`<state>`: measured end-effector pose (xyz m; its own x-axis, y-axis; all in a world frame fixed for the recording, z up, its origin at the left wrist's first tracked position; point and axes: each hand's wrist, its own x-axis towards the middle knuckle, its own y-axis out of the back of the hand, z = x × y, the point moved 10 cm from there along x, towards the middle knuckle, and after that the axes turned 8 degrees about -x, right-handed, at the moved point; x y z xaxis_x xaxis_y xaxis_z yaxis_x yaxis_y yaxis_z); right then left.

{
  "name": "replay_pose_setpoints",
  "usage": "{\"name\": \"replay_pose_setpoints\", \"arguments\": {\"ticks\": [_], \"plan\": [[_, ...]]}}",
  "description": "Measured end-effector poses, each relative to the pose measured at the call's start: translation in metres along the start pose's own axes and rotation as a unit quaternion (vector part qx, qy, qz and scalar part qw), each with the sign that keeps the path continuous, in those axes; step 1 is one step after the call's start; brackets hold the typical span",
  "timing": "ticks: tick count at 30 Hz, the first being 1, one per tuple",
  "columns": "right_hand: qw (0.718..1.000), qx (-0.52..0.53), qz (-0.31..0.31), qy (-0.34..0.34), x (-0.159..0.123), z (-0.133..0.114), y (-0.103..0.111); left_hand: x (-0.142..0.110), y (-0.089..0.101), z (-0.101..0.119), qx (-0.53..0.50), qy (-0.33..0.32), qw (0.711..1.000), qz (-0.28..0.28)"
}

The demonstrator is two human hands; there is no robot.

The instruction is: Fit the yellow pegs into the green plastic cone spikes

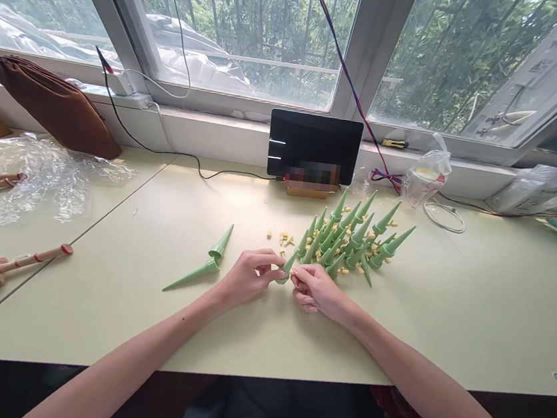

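My left hand and my right hand meet at the middle of the pale green table. Together they pinch a green plastic spike; the left fingers close on its wide end, and the right fingertips press a small yellow piece against it. Just behind my hands lies a pile of several green spikes, with small yellow pieces scattered beside it. Two more green spikes lie apart to the left of my left hand.
A dark screen stands on a small box at the back under the window. Wooden toys and clear plastic wrap lie at the left. A brown bag, cables and plastic bags line the sill.
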<state>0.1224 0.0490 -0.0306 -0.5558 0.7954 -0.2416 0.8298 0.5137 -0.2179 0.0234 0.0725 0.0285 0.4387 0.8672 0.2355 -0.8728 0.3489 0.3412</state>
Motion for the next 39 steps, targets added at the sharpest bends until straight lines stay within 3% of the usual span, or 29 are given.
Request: {"name": "replay_pose_setpoints", "arguments": {"ticks": [9,18,29,39], "plan": [[0.998,-0.055,0.012,0.037,-0.001,-0.007,-0.002,-0.003,-0.009,-0.028,-0.115,0.115,0.986,-0.043],[0.975,-0.201,0.035,0.089,-0.005,-0.016,-0.002,-0.006,-0.015,-0.031,-0.188,0.16,0.965,-0.085],[0.881,-0.411,0.097,0.212,-0.014,-0.041,-0.002,-0.01,-0.018,-0.039,-0.259,0.205,0.939,-0.091],[0.806,-0.473,0.103,0.341,-0.027,-0.054,-0.014,-0.017,-0.036,-0.051,-0.435,0.296,0.843,-0.115]]}}
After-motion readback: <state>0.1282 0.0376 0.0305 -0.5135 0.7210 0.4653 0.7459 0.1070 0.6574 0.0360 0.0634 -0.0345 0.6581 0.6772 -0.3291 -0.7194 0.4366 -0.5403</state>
